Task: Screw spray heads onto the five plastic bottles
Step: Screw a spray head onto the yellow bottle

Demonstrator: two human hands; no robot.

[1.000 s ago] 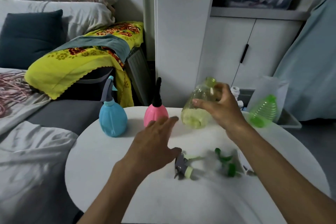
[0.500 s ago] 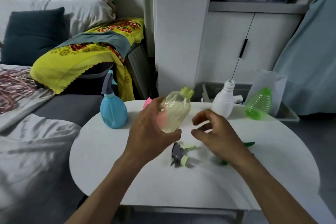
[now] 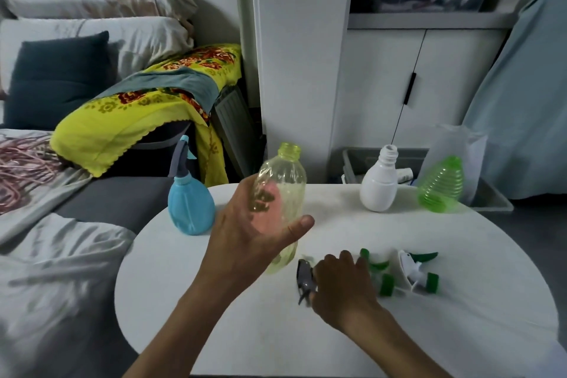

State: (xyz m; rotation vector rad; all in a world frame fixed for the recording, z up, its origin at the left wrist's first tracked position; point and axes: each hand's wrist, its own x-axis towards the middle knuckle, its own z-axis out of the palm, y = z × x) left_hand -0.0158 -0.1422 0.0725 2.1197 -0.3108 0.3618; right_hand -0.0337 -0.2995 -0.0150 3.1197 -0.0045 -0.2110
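My left hand [image 3: 245,239] grips a clear yellow bottle [image 3: 283,181] with an open neck, upright above the round white table [image 3: 190,325]. A pink bottle shows only as a tint through it. My right hand [image 3: 340,285] is down on the table, its fingers curled over a grey spray head [image 3: 304,279]. A green spray head [image 3: 379,275] and a white-and-green one [image 3: 418,273] lie just right of that hand. A blue bottle [image 3: 190,209] with a head on it stands at the left. An open white bottle [image 3: 379,187] and a ribbed green bottle [image 3: 440,189] stand at the back right.
A bed with grey and white covers [image 3: 61,255] lies close to the table's left edge. A grey bin [image 3: 352,163] and a clear plastic bag [image 3: 460,144] sit behind the table, in front of white cabinet doors [image 3: 399,86].
The yellow bottle passed from my right hand to my left and now stands upright. My right hand dropped to the grey spray head on the table.
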